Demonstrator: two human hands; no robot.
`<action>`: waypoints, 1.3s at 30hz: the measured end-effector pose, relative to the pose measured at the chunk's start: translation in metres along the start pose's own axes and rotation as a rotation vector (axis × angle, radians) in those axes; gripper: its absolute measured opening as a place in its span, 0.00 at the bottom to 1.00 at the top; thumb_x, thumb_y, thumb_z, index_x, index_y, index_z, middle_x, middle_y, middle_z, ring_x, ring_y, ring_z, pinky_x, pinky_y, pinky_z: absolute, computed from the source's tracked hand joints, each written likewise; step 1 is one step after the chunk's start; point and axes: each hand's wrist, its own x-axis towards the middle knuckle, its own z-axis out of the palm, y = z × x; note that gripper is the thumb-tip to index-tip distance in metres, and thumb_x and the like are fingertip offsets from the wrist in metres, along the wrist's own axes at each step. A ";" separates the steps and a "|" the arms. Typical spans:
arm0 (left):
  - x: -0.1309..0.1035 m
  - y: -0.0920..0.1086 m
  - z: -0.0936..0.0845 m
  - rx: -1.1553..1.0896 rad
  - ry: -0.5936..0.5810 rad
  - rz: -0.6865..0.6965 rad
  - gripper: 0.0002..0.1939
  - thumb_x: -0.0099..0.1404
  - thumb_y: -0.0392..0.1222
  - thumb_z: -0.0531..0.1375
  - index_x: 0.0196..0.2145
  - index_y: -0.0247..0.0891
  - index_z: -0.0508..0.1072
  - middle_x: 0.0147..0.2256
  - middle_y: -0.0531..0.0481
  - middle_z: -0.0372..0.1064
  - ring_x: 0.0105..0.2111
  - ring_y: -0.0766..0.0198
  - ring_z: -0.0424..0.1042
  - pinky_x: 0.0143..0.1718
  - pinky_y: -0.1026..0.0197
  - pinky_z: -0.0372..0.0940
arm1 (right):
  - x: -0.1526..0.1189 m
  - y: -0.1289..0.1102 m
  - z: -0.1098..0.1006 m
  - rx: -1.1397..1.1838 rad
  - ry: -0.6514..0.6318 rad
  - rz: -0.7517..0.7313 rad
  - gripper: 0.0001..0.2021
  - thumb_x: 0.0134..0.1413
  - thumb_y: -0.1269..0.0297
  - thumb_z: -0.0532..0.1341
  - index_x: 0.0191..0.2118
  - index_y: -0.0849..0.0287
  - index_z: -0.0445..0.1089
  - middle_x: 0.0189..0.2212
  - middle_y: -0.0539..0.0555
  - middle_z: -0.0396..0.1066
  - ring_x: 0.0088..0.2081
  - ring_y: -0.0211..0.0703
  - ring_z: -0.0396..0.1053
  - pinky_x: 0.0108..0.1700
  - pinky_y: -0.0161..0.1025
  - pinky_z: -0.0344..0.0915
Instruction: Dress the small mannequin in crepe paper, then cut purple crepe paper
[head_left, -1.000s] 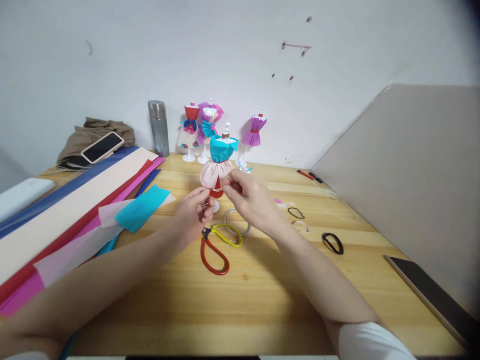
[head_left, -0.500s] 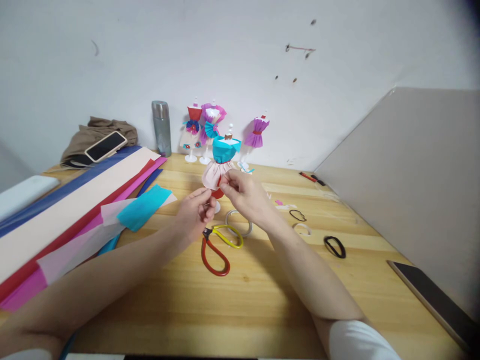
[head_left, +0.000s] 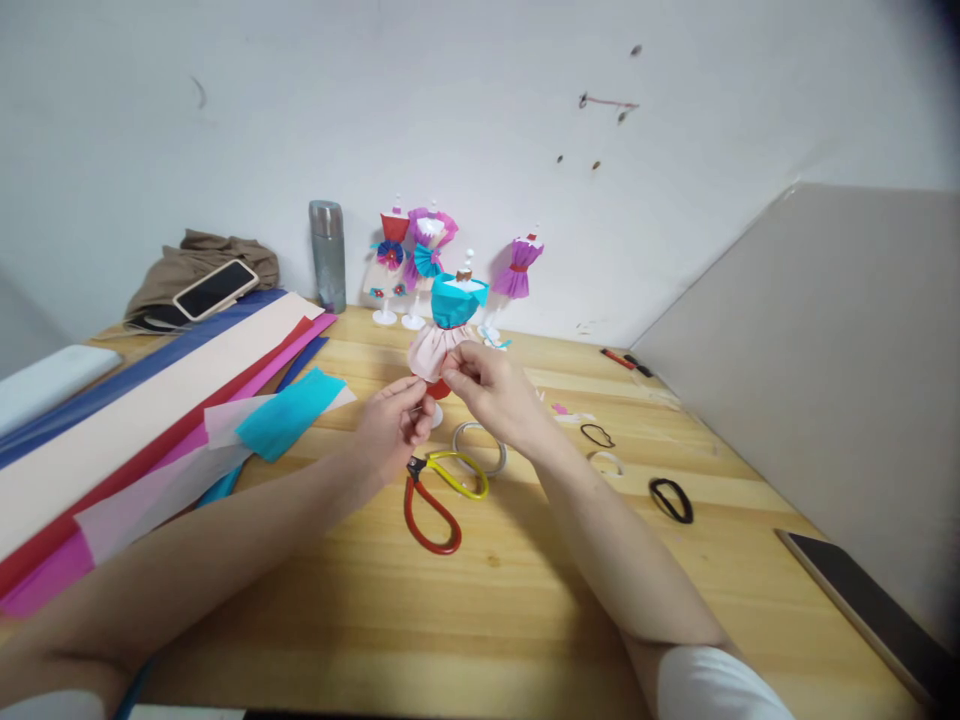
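A small dress form (head_left: pixel 459 300) with a teal top and pale pink skirt stands in front of my hands. A red piece (head_left: pixel 438 389) shows beneath the skirt, between my fingertips. My left hand (head_left: pixel 395 420) is closed in a pinch at the lower left of the skirt hem. My right hand (head_left: pixel 491 388) pinches the red piece near the front of the skirt. Just below my hands lie scissors (head_left: pixel 435 500) with one red and one yellow handle, beside a whitish ring (head_left: pixel 491 450).
Behind are more dressed forms (head_left: pixel 519 268) and a bottle (head_left: pixel 327 258). Coloured paper sheets (head_left: pixel 150 400) and a phone (head_left: pixel 216 290) lie left. Black bands (head_left: pixel 670 500), a tape ring (head_left: pixel 606 463) and a dark tablet (head_left: pixel 862 610) are at right.
The whole view has shifted slightly. Both hands keep nearly the same pinched position at the skirt.
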 end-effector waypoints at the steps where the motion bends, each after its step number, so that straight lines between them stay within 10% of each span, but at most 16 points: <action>1: 0.000 0.000 0.000 -0.001 0.002 0.000 0.09 0.66 0.35 0.57 0.27 0.34 0.66 0.20 0.55 0.64 0.13 0.76 0.56 0.13 0.72 0.45 | 0.001 0.000 0.001 -0.010 0.002 -0.002 0.08 0.54 0.71 0.54 0.25 0.57 0.60 0.23 0.48 0.62 0.27 0.37 0.57 0.32 0.37 0.50; 39: 0.005 -0.005 -0.002 0.035 -0.025 0.034 0.14 0.58 0.40 0.67 0.26 0.35 0.65 0.21 0.56 0.64 0.14 0.77 0.56 0.14 0.72 0.45 | 0.002 0.007 0.001 -0.064 0.005 -0.003 0.07 0.56 0.72 0.54 0.27 0.58 0.61 0.24 0.48 0.64 0.26 0.37 0.59 0.31 0.36 0.50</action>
